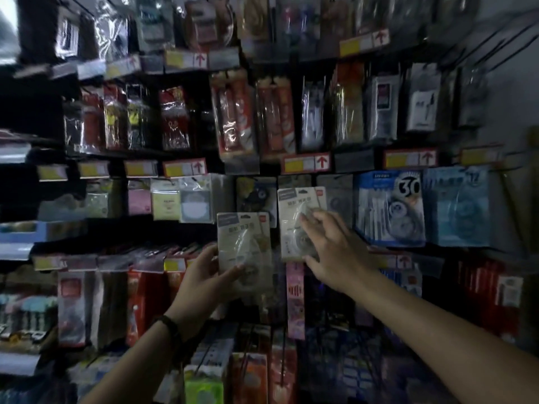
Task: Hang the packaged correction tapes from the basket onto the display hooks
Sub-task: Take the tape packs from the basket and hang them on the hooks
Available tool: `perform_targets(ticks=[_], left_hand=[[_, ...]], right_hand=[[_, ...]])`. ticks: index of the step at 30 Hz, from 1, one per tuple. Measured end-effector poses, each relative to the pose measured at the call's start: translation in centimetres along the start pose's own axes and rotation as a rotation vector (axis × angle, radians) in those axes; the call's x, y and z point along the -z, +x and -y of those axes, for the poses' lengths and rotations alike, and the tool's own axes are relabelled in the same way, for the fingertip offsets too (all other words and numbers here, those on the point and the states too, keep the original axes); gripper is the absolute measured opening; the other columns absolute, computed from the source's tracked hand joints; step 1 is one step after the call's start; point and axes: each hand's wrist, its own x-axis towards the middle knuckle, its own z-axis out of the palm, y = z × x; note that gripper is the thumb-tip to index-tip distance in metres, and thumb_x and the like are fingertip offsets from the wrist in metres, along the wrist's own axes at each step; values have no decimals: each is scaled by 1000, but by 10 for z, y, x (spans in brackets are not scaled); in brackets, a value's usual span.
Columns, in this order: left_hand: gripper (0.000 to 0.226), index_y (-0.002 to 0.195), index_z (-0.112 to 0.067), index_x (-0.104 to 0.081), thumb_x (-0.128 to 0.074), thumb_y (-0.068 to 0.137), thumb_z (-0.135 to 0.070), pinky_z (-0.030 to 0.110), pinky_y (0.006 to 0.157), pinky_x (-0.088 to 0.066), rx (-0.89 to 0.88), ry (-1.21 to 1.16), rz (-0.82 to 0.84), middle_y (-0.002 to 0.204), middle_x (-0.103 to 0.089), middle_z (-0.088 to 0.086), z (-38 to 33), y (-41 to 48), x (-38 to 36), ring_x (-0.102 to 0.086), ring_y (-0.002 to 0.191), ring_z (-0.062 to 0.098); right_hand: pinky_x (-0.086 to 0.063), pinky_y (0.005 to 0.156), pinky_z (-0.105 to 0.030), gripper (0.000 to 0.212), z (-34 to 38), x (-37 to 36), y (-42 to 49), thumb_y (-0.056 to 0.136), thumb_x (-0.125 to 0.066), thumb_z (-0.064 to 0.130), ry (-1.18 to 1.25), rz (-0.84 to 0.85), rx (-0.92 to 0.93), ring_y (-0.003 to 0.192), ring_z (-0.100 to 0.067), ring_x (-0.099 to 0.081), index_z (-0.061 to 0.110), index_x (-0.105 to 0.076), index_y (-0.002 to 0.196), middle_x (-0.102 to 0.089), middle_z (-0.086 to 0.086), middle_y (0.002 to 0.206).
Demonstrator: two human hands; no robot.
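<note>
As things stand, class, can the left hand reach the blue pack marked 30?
Probably not: the left hand grips a white pack, and the right hand, holding a second pack, crosses the way to the blue pack.

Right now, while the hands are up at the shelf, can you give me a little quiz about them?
1. True or false: the left hand holds a pale correction tape pack.
2. Which pack sits higher against the display? A) the one in the left hand B) the one in the right hand
3. Fill in: the blue pack to the right of the right hand shows the big number ___.
Key: 1 true. 2 B, the right hand's pack is higher. 3 is 30.
</note>
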Motion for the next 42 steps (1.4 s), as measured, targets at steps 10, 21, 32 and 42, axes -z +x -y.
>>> perform_targets(ticks=[10,21,32,42], left_hand=[[42,131,-18,-65,-77,91,-9,54,89,-64,-64,80,54,122,-77,7,-6,25,-14,-77,111,28],[42,130,-13,-64,-76,89,-11,59,90,-63,-37,18,30,121,-78,11,-5,47,-21,-78,108,30],[36,133,-14,-62,-69,98,-8,56,91,-63,-11,-32,0,124,-77,9,-3,57,-36,-76,111,28],[33,133,-11,-62,-66,101,-6,59,90,-62,-13,-77,100,123,-76,14,-10,61,-70,-76,111,34]], right_hand=[[-55,99,-52,87,-12,-25,50,84,-79,26,-96,-54,-35,144,-36,-35,13,-35,159,-38,-17,152],[-52,99,-48,83,-17,-43,82,82,-78,23,-184,64,-75,140,-34,-36,17,-37,154,-41,-16,148],[-49,107,-46,66,-3,-30,47,94,-62,48,93,-126,28,139,-27,-42,18,-44,150,-44,-7,149],[-54,100,-45,89,-2,-24,18,85,-71,59,161,-154,169,133,-23,-46,14,-42,156,-52,-1,141]])
